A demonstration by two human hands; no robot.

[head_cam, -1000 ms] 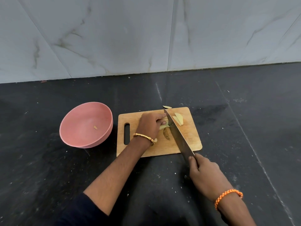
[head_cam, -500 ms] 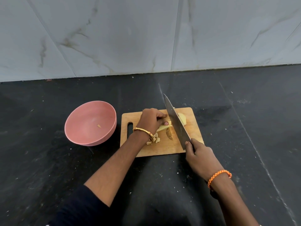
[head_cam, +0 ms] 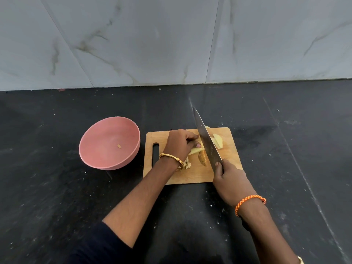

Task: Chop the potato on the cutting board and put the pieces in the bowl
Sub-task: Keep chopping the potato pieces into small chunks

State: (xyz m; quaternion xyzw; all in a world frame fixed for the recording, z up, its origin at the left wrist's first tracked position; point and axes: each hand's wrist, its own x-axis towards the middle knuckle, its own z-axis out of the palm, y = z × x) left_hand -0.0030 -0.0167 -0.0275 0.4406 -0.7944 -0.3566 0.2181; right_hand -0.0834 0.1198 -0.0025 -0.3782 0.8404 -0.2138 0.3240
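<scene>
Countertop, dark and speckled, carries a pink bowl toward its left, with one small potato bit lying inside. Just right of the bowl sits the wooden cutting board, handle slot at its left edge. The left hand, fingers curled, pins a pale potato wedge near the board's middle; small chopped pieces lie by the wrist. The right hand is clenched around a knife at the board's near right corner, blade angled over the potato. Cut slices rest toward the board's far right corner.
</scene>
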